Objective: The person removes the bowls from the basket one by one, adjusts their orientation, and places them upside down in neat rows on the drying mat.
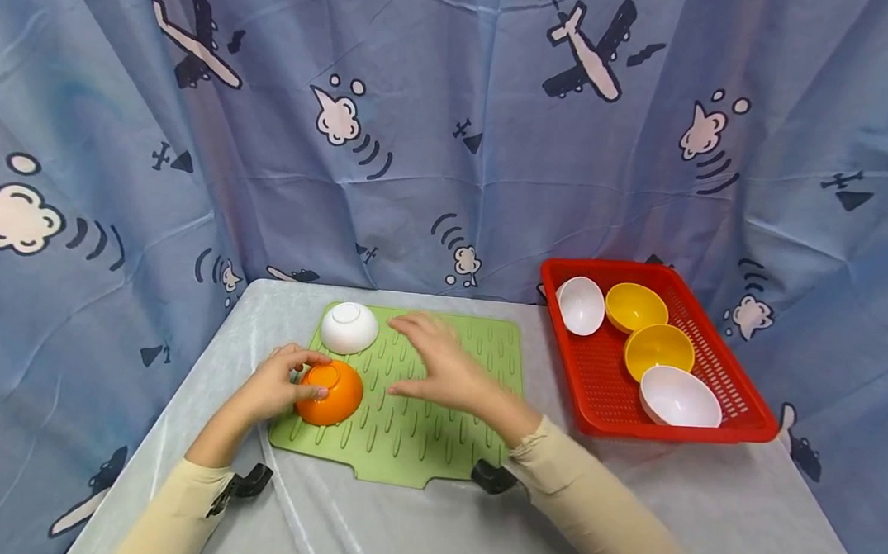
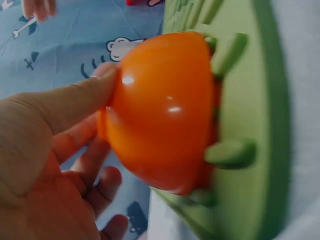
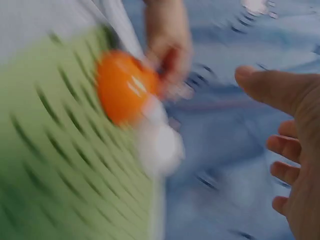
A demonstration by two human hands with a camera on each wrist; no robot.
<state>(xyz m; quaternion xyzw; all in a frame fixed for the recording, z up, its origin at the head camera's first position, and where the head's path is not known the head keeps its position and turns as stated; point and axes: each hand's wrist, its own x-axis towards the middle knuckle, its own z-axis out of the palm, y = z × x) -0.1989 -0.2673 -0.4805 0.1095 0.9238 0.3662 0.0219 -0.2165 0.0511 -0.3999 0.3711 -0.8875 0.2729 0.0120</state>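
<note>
An orange bowl (image 1: pixel 332 398) sits upside down on the green drying mat (image 1: pixel 474 444), at its front left. My left hand (image 1: pixel 285 383) pinches this bowl near its raised foot; in the left wrist view the thumb (image 2: pixel 82 100) presses against the orange side while other fingers curl behind. Behind it a white bowl (image 1: pixel 349 331) rests upside down on the mat. Over the middle of the mat hovers my right hand (image 1: pixel 443 366), thumb and fingers spread apart and holding nothing. The right wrist view is blurred but shows that hand's loosely bent fingers (image 3: pixel 286 147).
To the right stands a red basket (image 1: pixel 587 407). It holds two yellow bowls (image 1: pixel 660 350), a white bowl (image 1: pixel 680 396) at the front and white bowlware (image 1: pixel 582 306) at the back left. A patterned blue curtain (image 1: pixel 420 144) hangs behind the cloth-covered table (image 1: pixel 374 522).
</note>
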